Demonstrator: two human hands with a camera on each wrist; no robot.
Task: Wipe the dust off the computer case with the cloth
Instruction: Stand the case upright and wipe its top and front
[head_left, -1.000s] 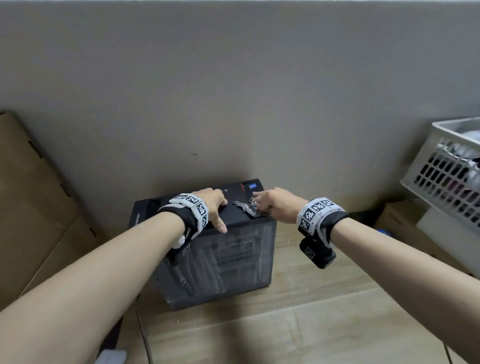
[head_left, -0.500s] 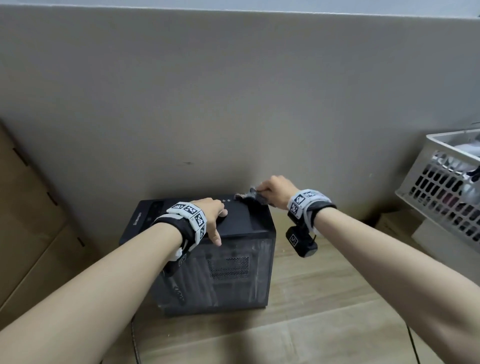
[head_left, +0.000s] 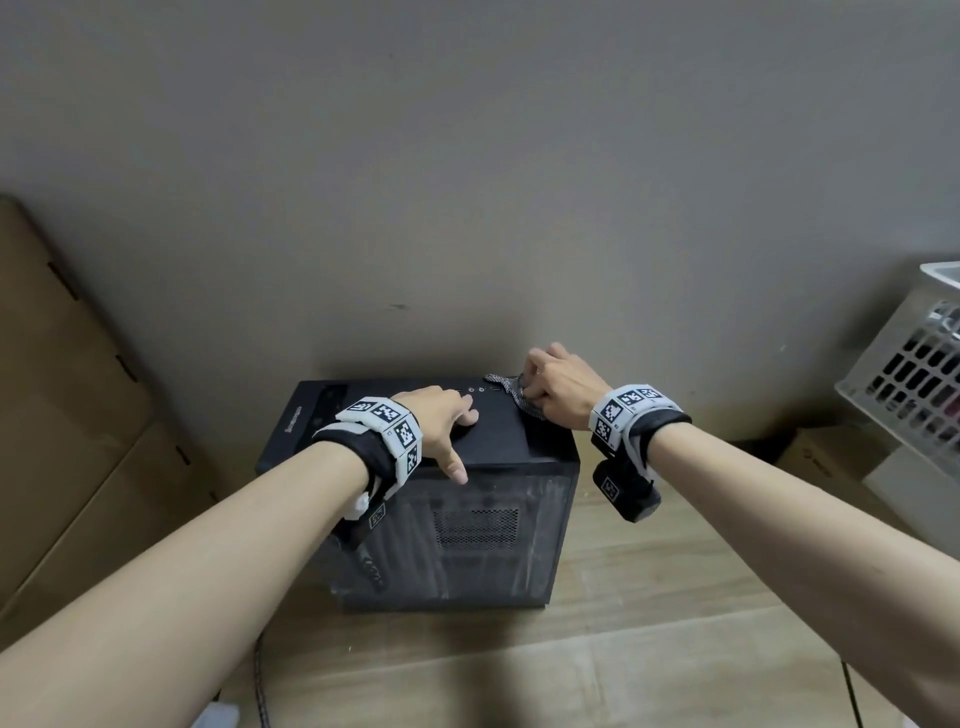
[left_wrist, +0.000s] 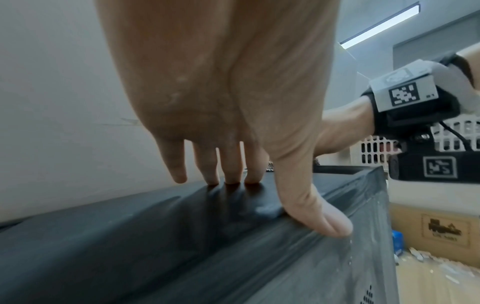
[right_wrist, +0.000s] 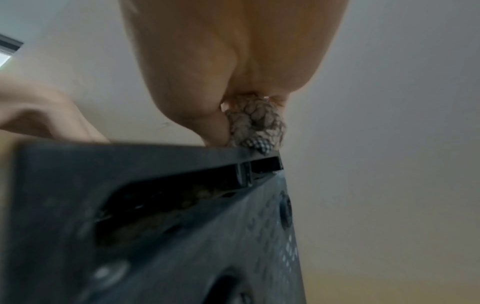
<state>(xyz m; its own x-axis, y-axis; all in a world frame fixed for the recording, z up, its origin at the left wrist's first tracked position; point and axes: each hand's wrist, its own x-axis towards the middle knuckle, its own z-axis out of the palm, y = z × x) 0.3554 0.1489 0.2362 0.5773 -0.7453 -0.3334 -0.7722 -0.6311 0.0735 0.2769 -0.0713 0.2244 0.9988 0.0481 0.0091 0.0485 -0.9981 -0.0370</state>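
Observation:
A black computer case (head_left: 498, 441) stands on the wooden floor against the wall. My left hand (head_left: 441, 421) lies flat on its top, straight fingers (left_wrist: 231, 164) touching the panel and the thumb (left_wrist: 306, 205) over the near edge. My right hand (head_left: 556, 384) grips a bunched grey patterned cloth (head_left: 511, 392) and presses it on the case's far right top corner. In the right wrist view the cloth (right_wrist: 257, 123) sits balled under the curled fingers at the case edge (right_wrist: 182, 160).
Flattened cardboard (head_left: 62, 415) leans at the left. A white perforated basket (head_left: 914, 384) stands at the right above cardboard boxes (head_left: 831, 457). A braided cable (head_left: 262, 686) runs over the floor below the case. The wall is directly behind the case.
My right hand has carried the cloth from the middle of the case top toward its far right corner. The left hand has stayed on the top.

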